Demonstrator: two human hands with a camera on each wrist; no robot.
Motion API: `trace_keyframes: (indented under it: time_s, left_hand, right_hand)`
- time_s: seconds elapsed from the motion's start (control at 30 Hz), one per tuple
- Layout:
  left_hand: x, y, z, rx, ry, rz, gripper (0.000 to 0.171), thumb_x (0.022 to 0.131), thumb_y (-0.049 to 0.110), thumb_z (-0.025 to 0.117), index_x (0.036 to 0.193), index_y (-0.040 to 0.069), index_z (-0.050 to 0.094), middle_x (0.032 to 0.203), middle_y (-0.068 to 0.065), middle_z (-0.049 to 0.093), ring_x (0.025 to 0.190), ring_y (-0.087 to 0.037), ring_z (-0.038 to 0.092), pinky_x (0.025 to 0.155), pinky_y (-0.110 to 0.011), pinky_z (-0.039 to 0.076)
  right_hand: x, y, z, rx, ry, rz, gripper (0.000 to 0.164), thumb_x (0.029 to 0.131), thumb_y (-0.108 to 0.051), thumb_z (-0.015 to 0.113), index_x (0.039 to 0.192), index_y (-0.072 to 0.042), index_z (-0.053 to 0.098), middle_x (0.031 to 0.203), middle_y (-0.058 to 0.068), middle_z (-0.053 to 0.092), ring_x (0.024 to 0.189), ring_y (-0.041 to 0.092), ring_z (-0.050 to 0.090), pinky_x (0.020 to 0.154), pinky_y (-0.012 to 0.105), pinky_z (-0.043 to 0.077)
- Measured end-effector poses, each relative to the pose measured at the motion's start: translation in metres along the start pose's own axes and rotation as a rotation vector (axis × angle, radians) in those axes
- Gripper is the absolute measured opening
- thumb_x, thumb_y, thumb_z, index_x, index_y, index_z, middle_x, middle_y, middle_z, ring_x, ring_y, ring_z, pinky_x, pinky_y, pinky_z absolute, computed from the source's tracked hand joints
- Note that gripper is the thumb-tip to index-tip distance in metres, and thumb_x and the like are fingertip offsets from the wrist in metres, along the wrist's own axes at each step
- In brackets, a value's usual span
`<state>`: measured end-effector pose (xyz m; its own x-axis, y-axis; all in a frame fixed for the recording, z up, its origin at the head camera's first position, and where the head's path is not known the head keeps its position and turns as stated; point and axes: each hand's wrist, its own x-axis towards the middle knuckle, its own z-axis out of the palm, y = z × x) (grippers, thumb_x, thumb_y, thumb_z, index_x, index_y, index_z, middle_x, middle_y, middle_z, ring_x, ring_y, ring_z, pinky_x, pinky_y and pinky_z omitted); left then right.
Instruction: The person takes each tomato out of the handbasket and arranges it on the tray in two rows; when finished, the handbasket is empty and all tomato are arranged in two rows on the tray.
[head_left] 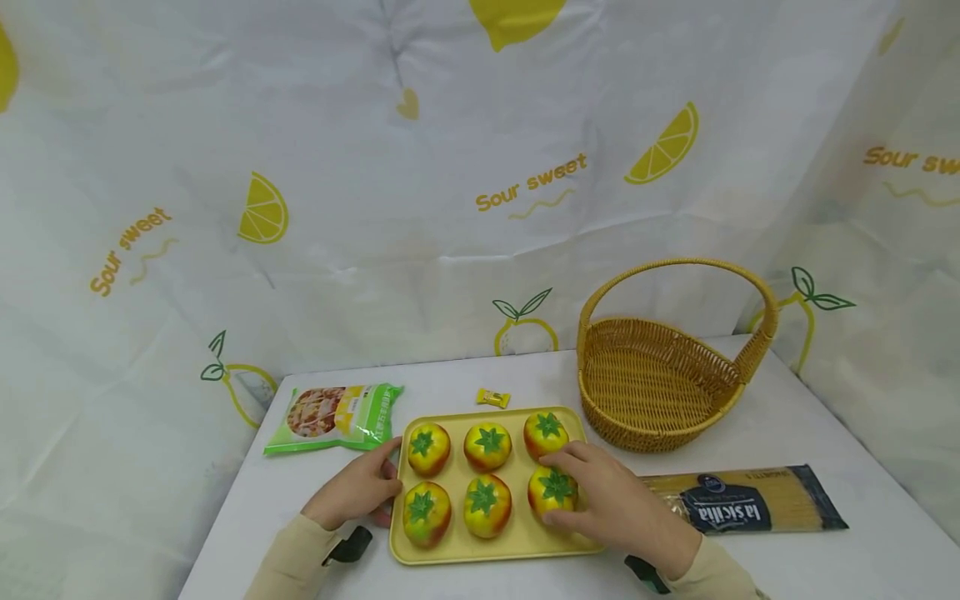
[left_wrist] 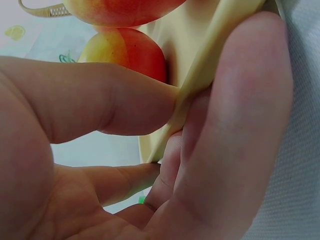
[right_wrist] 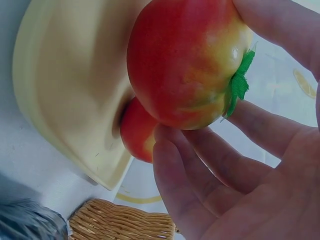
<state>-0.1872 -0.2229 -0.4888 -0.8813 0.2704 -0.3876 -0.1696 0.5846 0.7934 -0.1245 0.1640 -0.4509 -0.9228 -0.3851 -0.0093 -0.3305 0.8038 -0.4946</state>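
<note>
A pale yellow tray (head_left: pixel 517 546) bears several red-and-yellow model tomatoes with green leafy tops, set in two rows. My left hand (head_left: pixel 354 485) pinches the tray's left rim; in the left wrist view the thumb lies over the edge and other fingers (left_wrist: pixel 250 100) are curled beneath it. At the tray's right side, my right hand (head_left: pixel 611 500) holds the front right tomato (head_left: pixel 551 487), thumb on one side and fingers on the other. The right wrist view shows this tomato (right_wrist: pixel 182 60) up close between them, with the back right tomato (right_wrist: pixel 137 131) partly hidden behind it.
A wicker basket (head_left: pixel 652 392) with a tall handle stands at the back right. Spaghetti in a flat pack (head_left: pixel 780 500) lies right of my right hand. Behind the tray are a small yellow wrapped candy (head_left: pixel 492 398) and, farther left, a green food bag (head_left: pixel 337 417).
</note>
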Motion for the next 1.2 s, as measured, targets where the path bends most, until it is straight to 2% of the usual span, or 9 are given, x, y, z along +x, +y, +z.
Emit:
trace_keyframes:
  time_s: [0.77, 1.2]
  left_hand:
    - [-0.0041, -0.0008, 0.0013, -0.009, -0.001, -0.003, 0.079, 0.096, 0.005, 0.067, 0.168, 0.006, 0.035, 0.104, -0.014, 0.060, 0.075, -0.022, 0.066, 0.060, -0.038, 0.067]
    - [-0.0044, -0.0011, 0.0008, -0.009, -0.002, -0.005, 0.078, 0.097, 0.007, 0.068, 0.168, 0.006, 0.035, 0.104, -0.014, 0.060, 0.075, -0.022, 0.066, 0.059, -0.038, 0.067]
  right_hand:
    - [0.0012, 0.0025, 0.0030, 0.010, -0.068, 0.029, 0.072, 0.082, -0.058, 0.089, 0.139, -0.018, 0.071, 0.128, -0.005, 0.066, 0.107, 0.007, 0.059, 0.097, 0.043, 0.061]
    - [0.0014, 0.0024, -0.0009, 0.018, -0.066, 0.020, 0.077, 0.081, -0.060, 0.089, 0.142, -0.018, 0.069, 0.131, -0.004, 0.067, 0.109, 0.008, 0.062, 0.098, 0.044, 0.062]
